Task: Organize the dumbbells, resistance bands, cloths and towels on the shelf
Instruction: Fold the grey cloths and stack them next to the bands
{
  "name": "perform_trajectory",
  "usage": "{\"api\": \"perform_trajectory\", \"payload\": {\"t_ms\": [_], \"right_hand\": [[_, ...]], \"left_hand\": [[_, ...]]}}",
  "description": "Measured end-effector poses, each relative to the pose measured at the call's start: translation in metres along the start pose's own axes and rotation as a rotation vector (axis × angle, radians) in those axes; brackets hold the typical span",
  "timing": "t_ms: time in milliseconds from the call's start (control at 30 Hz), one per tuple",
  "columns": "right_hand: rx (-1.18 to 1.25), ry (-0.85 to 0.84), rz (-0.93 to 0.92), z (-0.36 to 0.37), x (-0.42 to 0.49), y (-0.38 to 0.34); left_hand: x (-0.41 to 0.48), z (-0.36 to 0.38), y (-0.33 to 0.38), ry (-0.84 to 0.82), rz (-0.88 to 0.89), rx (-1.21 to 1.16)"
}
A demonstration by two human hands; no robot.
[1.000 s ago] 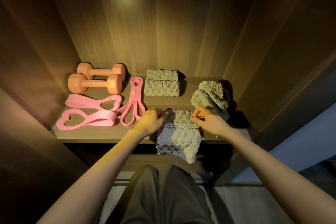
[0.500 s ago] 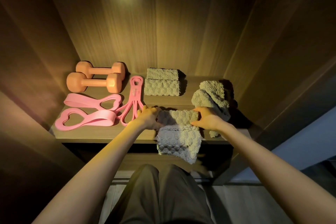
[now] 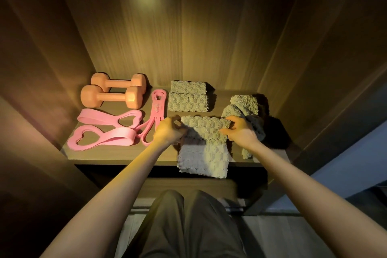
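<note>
A checkered grey-green cloth lies at the front of the wooden shelf, its near end hanging over the edge. My left hand pinches its left side and my right hand pinches its right side, with the far end folded over toward me. Behind it sit two folded cloths. A loose fluffy towel is bunched at the right. Two orange dumbbells lie at the back left. Two wide pink bands and a narrow pink band lie in front of them.
The shelf is a wooden alcove with side walls close at left and right and a back panel. My legs stand below the shelf's front edge.
Both hands have moved the cloth's far end up and folded it toward me; the fold now sits thicker on the shelf. The other items have not moved.
</note>
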State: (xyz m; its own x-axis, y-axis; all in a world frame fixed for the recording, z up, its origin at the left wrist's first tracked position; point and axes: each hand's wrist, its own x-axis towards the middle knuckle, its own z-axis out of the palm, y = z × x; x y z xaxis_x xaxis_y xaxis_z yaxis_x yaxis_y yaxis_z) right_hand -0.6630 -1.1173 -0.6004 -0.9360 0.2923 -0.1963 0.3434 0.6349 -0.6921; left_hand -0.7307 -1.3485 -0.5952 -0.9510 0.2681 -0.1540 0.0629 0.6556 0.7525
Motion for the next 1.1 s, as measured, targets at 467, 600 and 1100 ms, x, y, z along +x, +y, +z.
{"api": "perform_trajectory", "payload": {"t_ms": [467,600,1100], "right_hand": [[-0.051,-0.228,-0.085,-0.018,-0.028,-0.004],[-0.003,-0.233,-0.077,-0.014,-0.039,0.001],[-0.323,-0.157,-0.154,-0.001,-0.027,-0.011]], "left_hand": [[-0.023,-0.002,0.002,-0.234,-0.275,-0.558],[-0.029,0.000,-0.002,-0.243,-0.237,-0.519],[-0.009,0.012,-0.021,-0.022,0.235,0.331]]}}
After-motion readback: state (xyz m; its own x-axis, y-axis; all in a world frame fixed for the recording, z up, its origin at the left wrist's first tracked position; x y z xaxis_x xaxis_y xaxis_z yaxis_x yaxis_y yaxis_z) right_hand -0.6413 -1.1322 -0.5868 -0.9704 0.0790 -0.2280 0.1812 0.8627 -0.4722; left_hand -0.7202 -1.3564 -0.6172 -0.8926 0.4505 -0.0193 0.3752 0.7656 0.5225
